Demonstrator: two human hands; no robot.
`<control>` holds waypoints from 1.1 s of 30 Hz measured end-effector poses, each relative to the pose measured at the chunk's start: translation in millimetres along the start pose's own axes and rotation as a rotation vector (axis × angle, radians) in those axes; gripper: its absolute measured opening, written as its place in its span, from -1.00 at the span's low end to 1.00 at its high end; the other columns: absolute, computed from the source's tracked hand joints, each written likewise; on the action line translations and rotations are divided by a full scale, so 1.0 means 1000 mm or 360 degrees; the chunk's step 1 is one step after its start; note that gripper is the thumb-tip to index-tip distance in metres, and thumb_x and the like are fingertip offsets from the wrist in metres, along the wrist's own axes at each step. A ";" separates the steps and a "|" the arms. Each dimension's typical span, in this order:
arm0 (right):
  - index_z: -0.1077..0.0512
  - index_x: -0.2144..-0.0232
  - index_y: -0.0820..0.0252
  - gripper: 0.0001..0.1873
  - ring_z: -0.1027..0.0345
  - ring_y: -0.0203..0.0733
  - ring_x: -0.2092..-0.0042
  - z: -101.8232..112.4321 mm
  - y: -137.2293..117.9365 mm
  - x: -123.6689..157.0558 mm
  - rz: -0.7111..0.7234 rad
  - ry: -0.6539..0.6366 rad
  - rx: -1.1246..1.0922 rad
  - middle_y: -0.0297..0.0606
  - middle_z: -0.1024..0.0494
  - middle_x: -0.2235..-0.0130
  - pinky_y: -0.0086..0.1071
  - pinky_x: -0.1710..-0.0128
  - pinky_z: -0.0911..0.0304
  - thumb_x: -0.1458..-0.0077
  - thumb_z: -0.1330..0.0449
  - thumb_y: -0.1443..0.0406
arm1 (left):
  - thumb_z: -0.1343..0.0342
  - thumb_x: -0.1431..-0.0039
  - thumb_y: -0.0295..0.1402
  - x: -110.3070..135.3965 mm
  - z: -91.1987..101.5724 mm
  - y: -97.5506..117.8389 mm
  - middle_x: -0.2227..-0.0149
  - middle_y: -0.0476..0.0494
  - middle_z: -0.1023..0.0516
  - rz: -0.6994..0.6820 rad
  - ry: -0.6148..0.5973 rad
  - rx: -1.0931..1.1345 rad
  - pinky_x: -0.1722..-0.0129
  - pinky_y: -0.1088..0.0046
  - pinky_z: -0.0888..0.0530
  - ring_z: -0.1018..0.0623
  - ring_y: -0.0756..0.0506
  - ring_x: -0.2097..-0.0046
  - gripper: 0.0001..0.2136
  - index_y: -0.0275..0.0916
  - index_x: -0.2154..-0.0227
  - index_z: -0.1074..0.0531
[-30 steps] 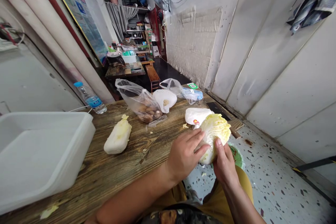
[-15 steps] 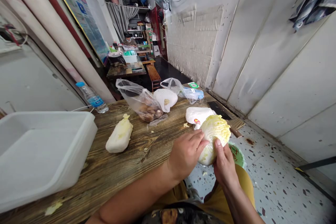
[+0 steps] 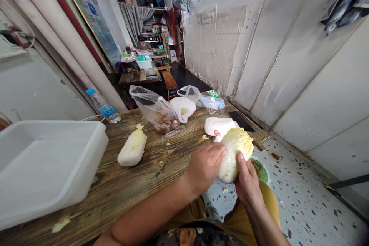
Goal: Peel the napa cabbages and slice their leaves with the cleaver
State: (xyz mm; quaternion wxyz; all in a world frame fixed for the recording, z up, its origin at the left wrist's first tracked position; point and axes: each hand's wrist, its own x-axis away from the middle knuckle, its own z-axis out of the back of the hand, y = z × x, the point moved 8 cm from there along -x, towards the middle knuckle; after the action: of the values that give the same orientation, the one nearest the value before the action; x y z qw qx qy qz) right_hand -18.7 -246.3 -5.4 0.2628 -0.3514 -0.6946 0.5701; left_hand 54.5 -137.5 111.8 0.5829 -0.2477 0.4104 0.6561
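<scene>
My right hand [image 3: 248, 180] is wrapped around the lower right of a cabbage [image 3: 235, 155] right of the frame's centre, thumb on its front, other fingers mostly hidden behind it. My left hand [image 3: 206, 165] is curled against the cabbage's left side; its fingertips are tucked out of sight, so I can't tell whether they pinch a leaf. The cabbage partly covers a white bag [image 3: 219, 125], and my right hand and leg partly hide a green bin [image 3: 261, 171]. Another cabbage head [image 3: 132, 149] lies left of centre on the table [image 3: 161, 173]. The clear bag [image 3: 164, 119] blurs its brown contents. A white tub [image 3: 92, 165] is cut off at the left edge.
</scene>
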 end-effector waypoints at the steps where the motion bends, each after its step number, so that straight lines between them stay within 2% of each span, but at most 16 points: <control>1: -0.26 -0.21 -0.01 -0.40 -0.36 0.02 -0.14 -0.001 0.001 0.000 -0.0040 0.0000 -0.0061 -0.22 -0.45 -0.17 -0.12 -0.03 -0.41 -0.21 -0.07 -0.06 | 0.01 -0.34 -0.44 0.000 0.000 0.001 0.21 -0.20 -0.63 0.0009 0.0002 -0.0019 0.12 0.38 -0.58 -0.61 -0.08 0.18 -0.83 -0.35 0.22 -0.49; 5: -0.29 -0.18 -0.02 -0.41 -0.36 0.00 -0.14 -0.005 -0.002 0.002 -0.0106 0.0044 -0.0197 -0.22 -0.46 -0.15 -0.13 -0.06 -0.38 -0.16 -0.16 -0.04 | 0.01 -0.34 -0.43 0.002 0.001 0.011 0.13 -0.27 -0.59 -0.0084 -0.0025 -0.0122 0.08 0.35 -0.56 -0.58 -0.11 0.09 -0.82 -0.36 0.16 -0.47; 9: -0.25 -0.18 0.00 -0.39 -0.34 -0.06 -0.15 -0.006 -0.005 0.003 -0.0065 0.0073 -0.0250 -0.24 -0.45 -0.16 -0.18 -0.12 -0.32 -0.16 -0.19 -0.03 | 0.14 -0.38 -0.45 0.002 0.000 0.014 0.14 -0.31 -0.56 -0.0126 -0.0111 -0.0097 0.07 0.34 -0.55 -0.56 -0.12 0.09 -0.75 -0.41 0.17 -0.46; 12: -0.27 -0.17 0.00 -0.42 -0.34 -0.07 -0.14 -0.006 -0.003 0.002 -0.0061 0.0066 -0.0230 -0.25 -0.45 -0.15 -0.20 -0.11 -0.32 -0.16 -0.18 -0.03 | 0.24 -0.39 -0.46 0.003 -0.006 0.016 0.16 -0.34 -0.54 -0.0204 -0.0211 -0.0207 0.12 0.32 -0.56 -0.55 -0.13 0.12 -0.68 -0.39 0.22 -0.45; 17: -0.24 -0.20 0.06 -0.35 -0.36 -0.03 -0.11 -0.007 0.000 0.001 -0.0075 0.0100 -0.0235 -0.19 -0.46 -0.13 -0.14 -0.13 -0.31 -0.14 -0.19 -0.03 | 0.13 -0.31 -0.54 0.010 -0.016 0.020 0.25 -0.38 -0.52 -0.0380 -0.0152 -0.0434 0.24 0.31 -0.56 -0.56 -0.17 0.20 -0.79 -0.42 0.32 -0.42; 20: -0.22 -0.22 0.08 -0.32 -0.36 0.00 -0.11 -0.008 0.003 0.000 -0.0098 0.0104 -0.0238 -0.15 -0.47 -0.12 -0.07 -0.18 -0.27 -0.14 -0.19 -0.02 | 0.10 -0.29 -0.55 0.009 -0.029 0.012 0.31 -0.32 -0.51 -0.0333 -0.0247 -0.0474 0.24 0.30 -0.56 -0.55 -0.15 0.24 -0.81 -0.37 0.38 -0.39; 22: -0.21 -0.23 0.07 -0.32 -0.34 0.01 -0.13 -0.007 0.005 -0.001 -0.0100 0.0109 -0.0232 -0.15 -0.46 -0.12 -0.05 -0.19 -0.25 -0.14 -0.19 -0.02 | 0.09 -0.29 -0.54 0.005 -0.031 0.002 0.34 -0.26 -0.50 -0.0216 -0.0302 -0.0391 0.22 0.30 -0.56 -0.54 -0.13 0.26 -0.81 -0.32 0.41 -0.38; 25: -0.23 -0.22 0.03 -0.33 -0.33 -0.01 -0.15 -0.004 0.009 -0.001 -0.0157 0.0126 -0.0275 -0.19 -0.45 -0.15 -0.08 -0.17 -0.29 -0.13 -0.20 -0.03 | 0.01 -0.24 -0.51 -0.002 -0.021 -0.024 0.36 -0.17 -0.52 0.0145 -0.0221 0.0013 0.21 0.37 -0.55 -0.53 -0.07 0.28 -0.85 -0.28 0.43 -0.39; 27: -0.30 -0.17 0.03 -0.35 -0.35 0.00 -0.14 -0.004 0.013 -0.001 -0.0248 0.0112 -0.0387 -0.20 -0.46 -0.14 -0.11 -0.11 -0.36 -0.11 -0.21 -0.05 | -0.09 -0.19 -0.44 -0.001 -0.015 -0.047 0.24 -0.20 -0.57 0.0514 -0.0134 0.0412 0.18 0.38 -0.55 -0.56 -0.07 0.22 -0.94 -0.29 0.31 -0.45; 29: -0.38 -0.11 0.04 -0.39 -0.40 0.02 -0.10 -0.008 0.016 -0.001 -0.0341 0.0067 -0.0489 -0.19 -0.52 -0.09 -0.10 -0.04 -0.41 -0.10 -0.19 -0.10 | -0.20 -0.14 -0.31 0.009 -0.027 -0.061 0.05 -0.30 -0.56 0.0840 -0.0258 0.0967 0.14 0.32 -0.57 -0.58 -0.13 0.10 -0.68 -0.32 0.06 -0.43; 31: -0.44 -0.05 0.05 -0.39 -0.44 0.04 -0.06 -0.011 0.018 -0.003 -0.0383 0.0004 -0.0503 -0.17 -0.57 -0.01 -0.07 -0.01 -0.43 -0.12 -0.11 -0.16 | -0.27 -0.07 -0.20 0.023 -0.050 -0.053 -0.06 -0.38 -0.50 0.1037 -0.0570 0.1599 0.11 0.25 -0.58 -0.57 -0.21 0.01 -0.41 -0.32 -0.14 -0.30; 32: -0.46 -0.03 0.06 -0.37 -0.44 0.04 -0.05 -0.012 0.018 -0.005 -0.0378 -0.0023 -0.0474 -0.15 -0.59 0.02 -0.06 -0.01 -0.43 -0.13 -0.06 -0.19 | -0.29 -0.04 -0.18 0.030 -0.057 -0.046 -0.07 -0.39 -0.49 0.1085 -0.0672 0.1843 0.10 0.23 -0.58 -0.57 -0.22 0.00 -0.32 -0.31 -0.19 -0.25; 33: -0.47 -0.03 0.06 -0.34 -0.44 0.04 -0.06 -0.011 0.017 -0.006 -0.0356 -0.0038 -0.0421 -0.15 -0.60 0.04 -0.05 -0.01 -0.42 -0.14 -0.01 -0.21 | -0.32 0.00 -0.18 0.035 -0.061 -0.041 -0.08 -0.38 -0.49 0.1122 -0.0689 0.1977 0.07 0.22 -0.57 -0.56 -0.23 -0.02 -0.27 -0.31 -0.21 -0.22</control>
State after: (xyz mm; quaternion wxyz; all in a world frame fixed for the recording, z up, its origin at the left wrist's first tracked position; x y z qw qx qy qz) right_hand -3.3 -243.0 -19.8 0.2678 -0.2965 -0.8014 0.4451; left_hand 78.1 -168.7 40.7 0.4383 0.4084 0.6367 0.4855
